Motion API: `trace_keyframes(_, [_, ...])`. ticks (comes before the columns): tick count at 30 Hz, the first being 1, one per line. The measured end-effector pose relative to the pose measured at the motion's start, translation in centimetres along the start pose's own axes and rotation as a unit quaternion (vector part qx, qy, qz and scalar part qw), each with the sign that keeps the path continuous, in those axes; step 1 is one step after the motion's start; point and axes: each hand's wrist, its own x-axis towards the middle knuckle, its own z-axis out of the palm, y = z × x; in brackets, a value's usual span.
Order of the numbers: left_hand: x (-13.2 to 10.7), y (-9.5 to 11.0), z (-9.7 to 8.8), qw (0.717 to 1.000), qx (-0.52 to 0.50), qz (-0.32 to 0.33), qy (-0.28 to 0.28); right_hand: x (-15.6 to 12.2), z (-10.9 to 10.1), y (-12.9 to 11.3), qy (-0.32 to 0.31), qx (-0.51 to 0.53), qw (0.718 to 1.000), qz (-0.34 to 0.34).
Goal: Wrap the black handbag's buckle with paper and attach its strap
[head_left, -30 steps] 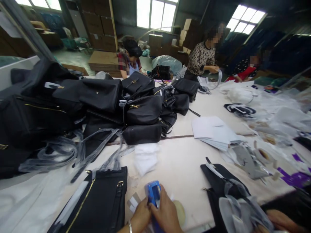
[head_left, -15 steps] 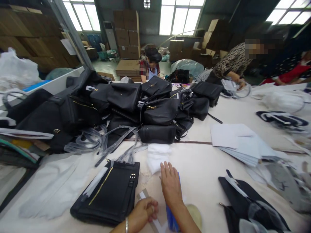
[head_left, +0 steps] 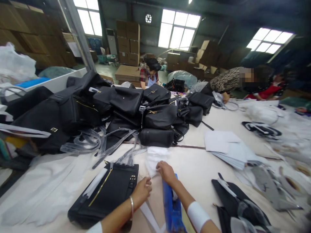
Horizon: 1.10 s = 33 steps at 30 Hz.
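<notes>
— Where do we have our hands?
— Our right hand (head_left: 167,172) rests on the near edge of the white wad (head_left: 154,156), fingers bent and pressed together. We cannot tell whether they pinch it.
— And our left hand (head_left: 143,191)?
— It is curled loosely at the right edge of the flat black bag (head_left: 107,194) on the bench (head_left: 199,168). We cannot tell if it holds anything. The blue tool (head_left: 171,210) lies under our right forearm, and just beyond the wad sits the pile of black bags (head_left: 145,110).
</notes>
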Motion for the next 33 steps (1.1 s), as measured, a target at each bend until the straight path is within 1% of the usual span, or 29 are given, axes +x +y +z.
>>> trace_keyframes(3, [3.8,0.5,1.2,0.999,0.04,0.023,0.01,0.6,0.1,0.3,-0.009,0.009,1.0,0.016])
trace_keyframes(6, [5.8,0.5,2.4,0.994,0.093,0.06,0.017,0.8,0.2,0.5,-0.008,0.012,1.0,0.026])
trace_keyframes(8, [6.3,0.1,3.0,0.989,0.123,0.087,0.014,0.5,0.2,0.5,-0.001,0.011,1.0,0.025])
trace_keyframes(11, [6.2,-0.5,3.4,0.981,0.157,0.113,0.017,-0.1,0.1,0.6,0.005,0.009,1.0,0.023])
trace_keyframes(14, [6.0,-0.8,3.2,0.976,0.179,0.119,0.044,-0.4,0.0,1.0,0.004,0.007,1.0,0.018])
trace_keyframes(18, [6.8,0.1,2.3,0.971,0.192,0.12,0.074,-0.3,-0.1,1.6,-0.008,0.004,1.0,-0.002])
trace_keyframes(20, [7.4,0.7,1.9,0.969,0.209,0.116,0.061,-0.1,-0.1,1.7,-0.014,0.001,1.0,-0.013])
trace_keyframes(23, [8.5,1.2,1.5,0.96,0.259,0.104,0.018,0.2,-0.3,1.6,-0.026,-0.003,0.999,-0.036])
trace_keyframes(25, [9.2,1.1,1.4,0.957,0.275,0.095,0.01,0.4,-1.0,1.3,-0.031,-0.005,0.998,-0.052])
trace_keyframes(28, [9.9,0.5,1.1,0.96,0.268,0.086,0.01,0.2,-3.0,0.6,-0.025,-0.013,0.997,-0.068])
trace_keyframes(31, [10.5,-0.1,0.7,0.963,0.257,0.083,0.006,-1.2,-5.5,0.2,0.027,-0.015,0.998,-0.061])
trace_keyframes(33, [10.7,-0.2,0.7,0.965,0.251,0.079,0.006,-2.8,-6.8,0.0,0.089,0.006,0.995,-0.051])
